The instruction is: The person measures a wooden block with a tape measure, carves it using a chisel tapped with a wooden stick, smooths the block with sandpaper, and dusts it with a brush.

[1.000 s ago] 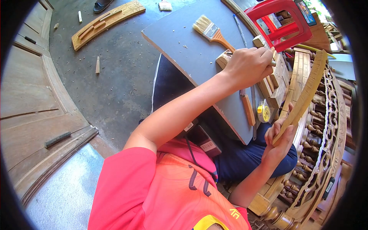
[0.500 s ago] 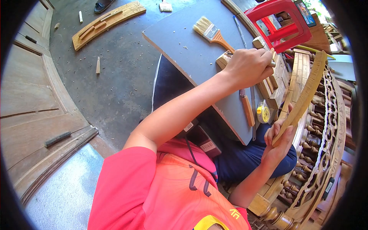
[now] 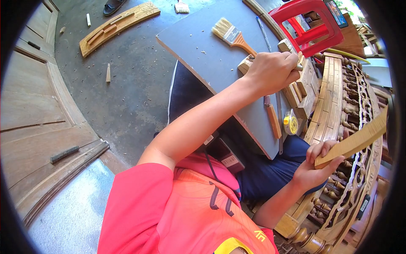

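My right hand (image 3: 311, 171) is palm up, closed with thumb and fingers on the lower end of a curved wooden piece (image 3: 353, 142). The piece tilts up and away to the right, past the railing. My left hand (image 3: 272, 72) makes a fist over the grey board (image 3: 194, 51). A short rounded end pokes out beside the thumb, but what the fist holds is mostly hidden. Near that hand lie a wide paintbrush (image 3: 232, 36), a wooden-handled tool (image 3: 273, 116), a yellow tape measure (image 3: 290, 122) and wooden blocks (image 3: 306, 97).
A red plastic stool (image 3: 304, 29) stands beyond the board. Along the right runs carved wooden furniture with turned spindles (image 3: 334, 186). On the floor are a carved curved board (image 3: 120, 27), a sandal (image 3: 113, 6), another brush (image 3: 182, 7) and a wooden wedge (image 3: 108, 73). Wooden panels (image 3: 38, 93) line the left.
My right hand has moved right and slightly down with the curved wooden piece, which now leans further right and lower. My left hand has stayed nearly in place.
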A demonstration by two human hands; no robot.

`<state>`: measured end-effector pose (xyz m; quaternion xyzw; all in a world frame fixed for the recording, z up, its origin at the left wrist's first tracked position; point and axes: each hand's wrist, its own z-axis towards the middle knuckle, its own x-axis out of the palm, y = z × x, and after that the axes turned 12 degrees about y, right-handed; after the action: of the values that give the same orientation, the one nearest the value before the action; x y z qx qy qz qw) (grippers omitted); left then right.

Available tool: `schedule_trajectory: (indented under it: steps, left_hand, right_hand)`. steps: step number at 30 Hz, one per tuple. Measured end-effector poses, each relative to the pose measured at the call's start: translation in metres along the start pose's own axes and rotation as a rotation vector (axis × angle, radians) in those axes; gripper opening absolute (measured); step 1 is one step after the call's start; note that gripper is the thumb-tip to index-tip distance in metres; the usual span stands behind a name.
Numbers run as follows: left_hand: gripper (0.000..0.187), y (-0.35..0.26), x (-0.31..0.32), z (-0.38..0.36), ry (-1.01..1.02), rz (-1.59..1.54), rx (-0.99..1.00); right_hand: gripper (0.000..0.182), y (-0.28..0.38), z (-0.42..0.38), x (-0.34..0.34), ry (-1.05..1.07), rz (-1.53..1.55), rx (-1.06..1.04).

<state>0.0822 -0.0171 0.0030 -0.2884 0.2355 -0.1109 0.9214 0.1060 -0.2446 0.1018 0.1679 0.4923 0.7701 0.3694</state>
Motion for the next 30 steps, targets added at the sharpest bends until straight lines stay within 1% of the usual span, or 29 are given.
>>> schedule_trajectory:
  steps: [4,5,6,8,11,14,16,17,18,19,22,23,24,30]
  left_hand:
    - [0.024,0.001,-0.001,-0.001,0.005,-0.002,-0.010]
    - [0.025,0.000,-0.001,-0.001,0.004,-0.010,-0.011]
    - [0.025,-0.001,-0.001,0.000,0.000,-0.015,-0.012]
    - [0.025,0.000,-0.003,-0.001,-0.003,-0.013,-0.012]
    - [0.025,0.001,-0.003,-0.006,0.008,-0.016,-0.012]
    - [0.025,0.001,-0.002,-0.002,0.009,-0.031,-0.022]
    - [0.026,0.005,-0.002,-0.005,-0.014,-0.037,-0.063]
    - [0.026,0.006,-0.004,-0.003,-0.010,-0.037,-0.101]
    - [0.026,0.007,-0.004,-0.003,-0.006,-0.007,-0.067]
    - [0.026,0.005,-0.001,-0.004,0.003,0.017,-0.039]
    - [0.025,-0.004,0.002,-0.001,0.015,0.059,0.082]
    - [0.025,-0.009,0.003,0.000,0.018,0.063,0.124]
    - [0.025,-0.010,0.006,0.002,0.009,0.062,0.125]
    - [0.024,-0.011,0.009,0.006,-0.032,0.030,0.085]
  right_hand:
    - [0.067,-0.019,-0.007,-0.009,-0.016,0.102,0.105]
    - [0.062,-0.030,-0.011,0.000,0.039,-0.003,0.111]
    - [0.055,-0.042,-0.019,-0.008,0.282,-0.275,0.131]
    - [0.061,-0.033,-0.029,-0.013,0.483,-0.425,0.494]
    - [0.059,-0.031,-0.027,-0.003,0.214,-0.126,0.287]
    - [0.056,-0.053,-0.041,0.007,0.172,-0.048,0.229]
    - [0.057,-0.055,-0.046,-0.011,0.398,-0.452,0.374]
    - [0.058,-0.045,-0.046,-0.002,0.367,-0.329,0.429]
    - [0.058,-0.038,-0.044,0.006,0.339,-0.205,0.481]
    - [0.059,-0.035,-0.042,0.009,0.270,-0.167,0.415]
    - [0.060,-0.033,-0.033,0.007,0.152,-0.061,0.323]
    - [0.061,-0.034,-0.031,0.005,0.132,-0.071,0.304]
    - [0.061,-0.033,-0.030,0.004,0.125,-0.073,0.307]
    - [0.060,-0.032,-0.030,0.001,0.120,-0.093,0.336]
